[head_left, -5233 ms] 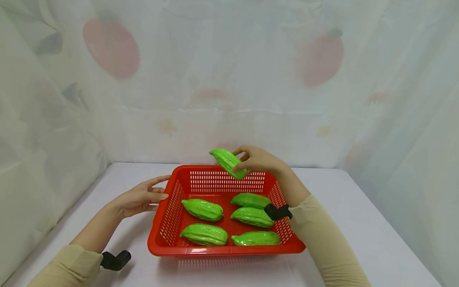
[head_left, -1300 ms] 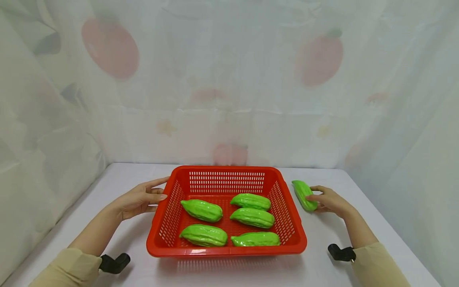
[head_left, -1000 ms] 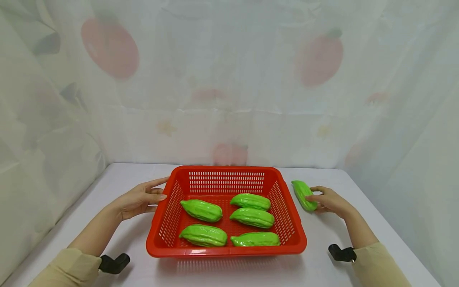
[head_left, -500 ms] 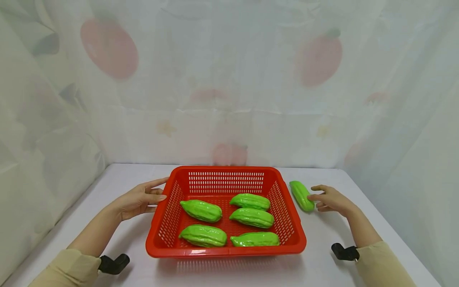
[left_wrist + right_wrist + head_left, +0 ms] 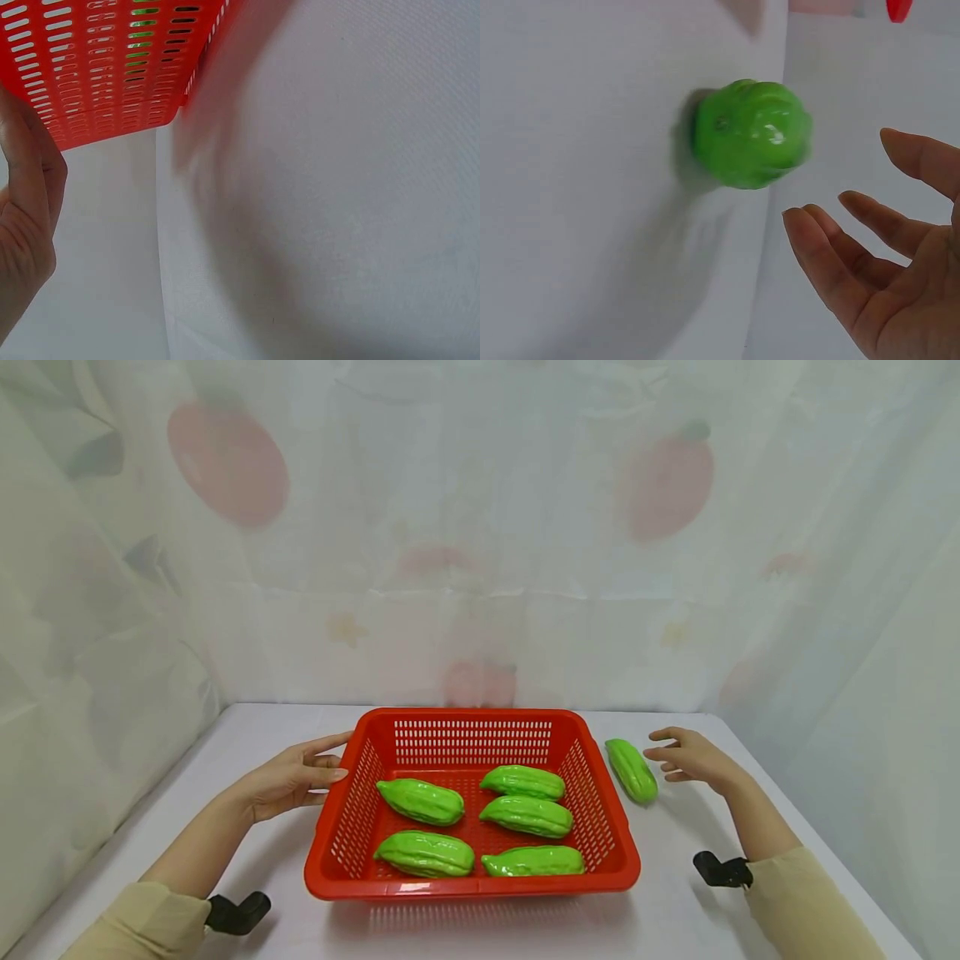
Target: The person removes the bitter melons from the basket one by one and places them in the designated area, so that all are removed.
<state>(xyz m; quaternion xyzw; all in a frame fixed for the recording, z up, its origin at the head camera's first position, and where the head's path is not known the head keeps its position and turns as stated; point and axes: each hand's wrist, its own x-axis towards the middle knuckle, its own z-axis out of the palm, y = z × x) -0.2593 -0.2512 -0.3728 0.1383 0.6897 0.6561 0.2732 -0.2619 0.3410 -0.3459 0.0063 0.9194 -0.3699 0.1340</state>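
Note:
A red plastic basket [image 5: 472, 887] holds several glossy green bitter melons [image 5: 422, 801], ridged and pointed at one end. My left hand [image 5: 288, 777] holds the basket's left rim, its thumb at the rim and its fingers [image 5: 26, 161] against the outer wall in the left wrist view. Right of the basket, one bitter melon [image 5: 632, 771] lies on the table. My right hand [image 5: 693, 756] hovers just beside it, fingers spread and apart from it. The right wrist view shows that melon [image 5: 751, 135] end-on, with a gap to my fingertips [image 5: 799, 221].
The table [image 5: 705, 893] is covered in white cloth. A pale curtain [image 5: 480, 527] with faded fruit prints stands behind it and along both sides. Black wrist mounts [image 5: 238, 913] stick out at both sleeves.
My right hand carried a bitter melon from above the basket to the table on its right, let go of it and drew slightly up and away. The left hand stays at the basket.

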